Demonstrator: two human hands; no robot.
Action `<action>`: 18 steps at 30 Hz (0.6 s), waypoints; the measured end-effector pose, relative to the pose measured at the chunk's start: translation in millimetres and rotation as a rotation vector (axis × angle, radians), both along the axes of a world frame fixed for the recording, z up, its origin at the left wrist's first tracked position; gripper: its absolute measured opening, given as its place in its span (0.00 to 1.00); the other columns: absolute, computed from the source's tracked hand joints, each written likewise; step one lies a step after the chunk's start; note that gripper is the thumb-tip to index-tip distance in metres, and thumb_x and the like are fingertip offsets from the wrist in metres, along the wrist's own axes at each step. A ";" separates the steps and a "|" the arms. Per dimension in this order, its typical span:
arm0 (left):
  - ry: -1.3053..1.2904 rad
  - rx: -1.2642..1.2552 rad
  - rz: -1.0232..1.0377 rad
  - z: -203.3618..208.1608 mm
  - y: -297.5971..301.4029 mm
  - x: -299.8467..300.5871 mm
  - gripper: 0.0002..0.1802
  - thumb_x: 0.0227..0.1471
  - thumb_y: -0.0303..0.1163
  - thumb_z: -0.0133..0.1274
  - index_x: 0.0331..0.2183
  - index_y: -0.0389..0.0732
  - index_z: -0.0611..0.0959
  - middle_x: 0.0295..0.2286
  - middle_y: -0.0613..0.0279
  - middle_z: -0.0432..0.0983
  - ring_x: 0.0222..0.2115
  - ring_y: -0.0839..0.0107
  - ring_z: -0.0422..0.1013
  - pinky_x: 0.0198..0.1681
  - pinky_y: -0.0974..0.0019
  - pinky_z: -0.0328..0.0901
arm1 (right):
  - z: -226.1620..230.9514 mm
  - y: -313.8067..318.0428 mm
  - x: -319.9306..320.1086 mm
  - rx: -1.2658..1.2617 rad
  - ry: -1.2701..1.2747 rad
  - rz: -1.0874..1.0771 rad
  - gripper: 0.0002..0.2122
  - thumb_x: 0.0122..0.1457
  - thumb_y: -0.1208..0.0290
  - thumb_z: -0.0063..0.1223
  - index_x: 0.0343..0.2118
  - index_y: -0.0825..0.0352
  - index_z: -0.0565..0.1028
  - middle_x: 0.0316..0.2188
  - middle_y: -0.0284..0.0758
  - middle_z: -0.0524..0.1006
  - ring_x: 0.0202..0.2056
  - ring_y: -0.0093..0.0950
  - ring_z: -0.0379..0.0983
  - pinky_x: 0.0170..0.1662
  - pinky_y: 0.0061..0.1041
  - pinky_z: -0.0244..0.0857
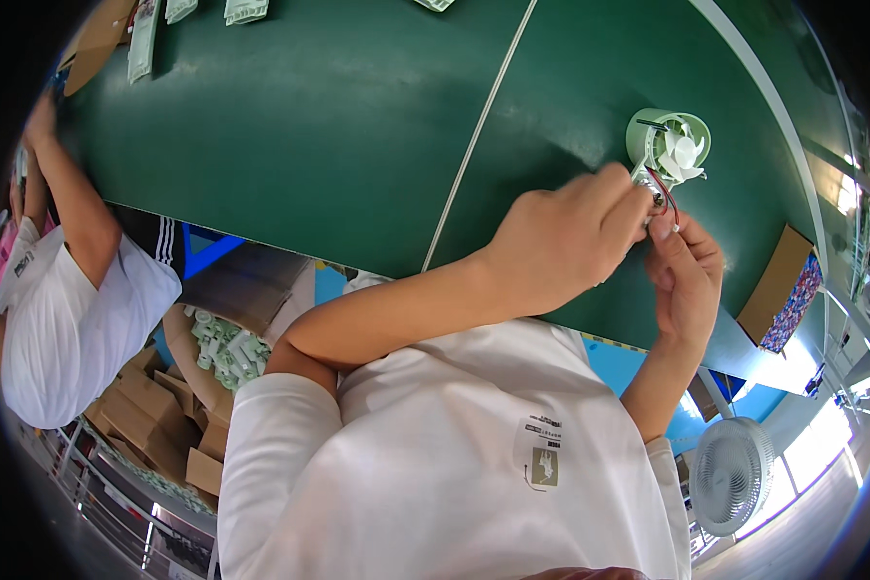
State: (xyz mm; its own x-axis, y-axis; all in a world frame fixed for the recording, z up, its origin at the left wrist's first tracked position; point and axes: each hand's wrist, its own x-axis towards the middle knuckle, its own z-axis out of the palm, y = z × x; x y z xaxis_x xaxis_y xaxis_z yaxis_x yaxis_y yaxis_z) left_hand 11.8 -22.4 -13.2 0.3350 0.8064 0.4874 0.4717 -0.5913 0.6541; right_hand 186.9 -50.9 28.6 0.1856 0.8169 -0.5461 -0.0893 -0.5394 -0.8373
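Observation:
A small handheld fan (682, 151) with white blades and a pale green ring lies on the green table at the right. Red and black wires (669, 190) run from its neck toward my fingers. My left hand (580, 227) is closed at the neck end of the fan, its thumb and fingers pinched together there; the fingertips are partly hidden. Just right of it, my right hand (686, 266) is closed with thumb and fingers pinched at the loose wire ends. A tiny white plug (676, 229) shows at its fingertips. Both hands nearly touch.
Pale green parts (246, 10) lie along the table's far edge. An open cardboard box (778, 288) stands at the right edge. Another person (87, 290) works at the left. Below the table are a container of pale green parts (230, 353), cardboard boxes (145, 416) and a larger fan (732, 476).

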 end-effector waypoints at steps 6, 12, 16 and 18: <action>0.040 -0.360 -0.039 -1.9 1.7 -5.2 0.14 0.50 0.38 0.58 0.27 0.36 0.75 0.21 0.60 0.71 0.19 0.65 0.73 0.18 0.67 0.67 | -9.2 5.1 -12.7 0.265 -0.383 -0.045 0.06 0.57 0.77 0.60 0.36 0.71 0.79 0.23 0.23 0.74 0.21 0.09 0.59 0.23 0.11 0.48; 0.012 -0.386 -0.053 -4.3 1.0 -4.4 0.15 0.51 0.38 0.57 0.23 0.36 0.76 0.16 0.59 0.72 0.15 0.62 0.72 0.18 0.64 0.67 | -24.9 6.6 -10.5 0.576 -0.676 0.143 0.06 0.50 0.82 0.65 0.32 0.71 0.81 0.19 0.23 0.71 0.20 0.10 0.60 0.22 0.12 0.50; 0.043 -0.376 -0.053 -3.7 0.6 -4.5 0.15 0.52 0.38 0.57 0.22 0.37 0.76 0.16 0.59 0.72 0.15 0.63 0.72 0.17 0.64 0.66 | -19.8 8.9 -16.0 0.754 -0.947 0.264 0.05 0.50 0.84 0.64 0.29 0.72 0.79 0.19 0.25 0.71 0.20 0.11 0.59 0.22 0.12 0.51; 0.054 -0.370 -0.049 -3.8 -0.2 -4.0 0.16 0.52 0.38 0.57 0.22 0.37 0.76 0.16 0.60 0.72 0.15 0.64 0.72 0.17 0.64 0.66 | -18.6 9.8 -15.9 0.799 -0.998 0.298 0.05 0.49 0.84 0.65 0.28 0.72 0.79 0.18 0.25 0.70 0.19 0.11 0.58 0.21 0.12 0.51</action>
State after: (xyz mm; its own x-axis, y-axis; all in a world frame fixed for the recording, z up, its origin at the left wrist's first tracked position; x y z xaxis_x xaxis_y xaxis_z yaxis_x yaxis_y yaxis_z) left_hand 7.8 -22.6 -16.9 0.3952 0.9068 0.1470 0.4882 -0.3429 0.8026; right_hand 170.9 -41.2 10.0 -0.0168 0.9284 0.3713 0.7864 0.2416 -0.5685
